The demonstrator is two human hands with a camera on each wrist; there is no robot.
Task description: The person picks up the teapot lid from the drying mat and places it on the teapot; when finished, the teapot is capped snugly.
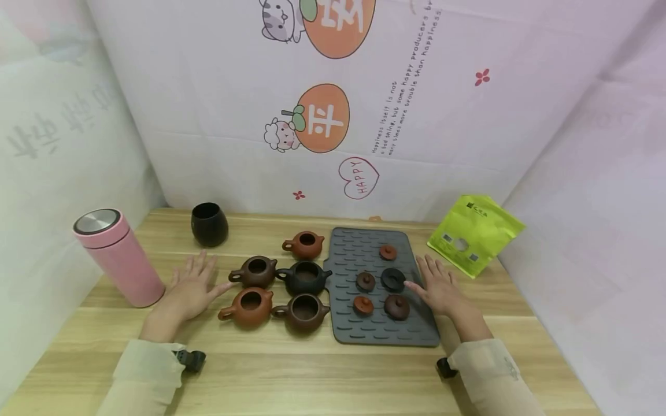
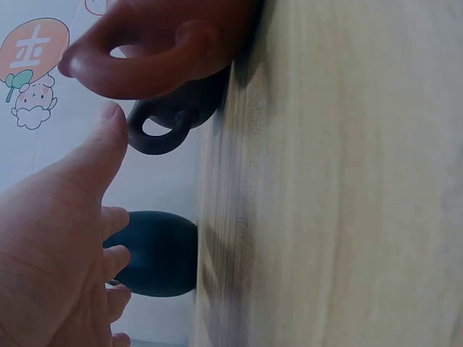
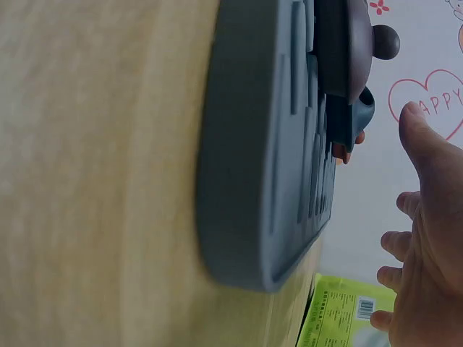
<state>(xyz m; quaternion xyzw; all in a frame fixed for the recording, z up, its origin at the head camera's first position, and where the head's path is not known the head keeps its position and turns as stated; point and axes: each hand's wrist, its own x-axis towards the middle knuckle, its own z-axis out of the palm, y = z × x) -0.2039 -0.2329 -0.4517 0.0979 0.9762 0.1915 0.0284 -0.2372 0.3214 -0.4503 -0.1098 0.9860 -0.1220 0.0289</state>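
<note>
My left hand [image 1: 188, 293] is spread with straight fingers, its thumb beside the handle of a brown teapot [image 1: 260, 281]. Around that pot stand other lidless teapots: a small reddish one [image 1: 303, 251], a black one [image 1: 308, 289], an orange-brown one [image 1: 250, 318] and a dark brown one [image 1: 306, 325]. Fingers extended, my right hand [image 1: 439, 289] is at the right edge of a grey ridged mat [image 1: 354, 240]. Its thumb comes close to a black lid [image 1: 392, 280]. Also on the mat are two reddish lids [image 1: 388, 252] and two brown lids [image 1: 397, 309]. Both hands hold nothing.
A pink thermos [image 1: 122, 260] stands at the left, beyond my left hand. Further back is a black cup [image 1: 210, 226]. At the back right, a yellow-green packet [image 1: 476, 231] leans near the white printed cloth [image 1: 442, 162]. Wooden tabletop [image 1: 312, 375] runs along the front.
</note>
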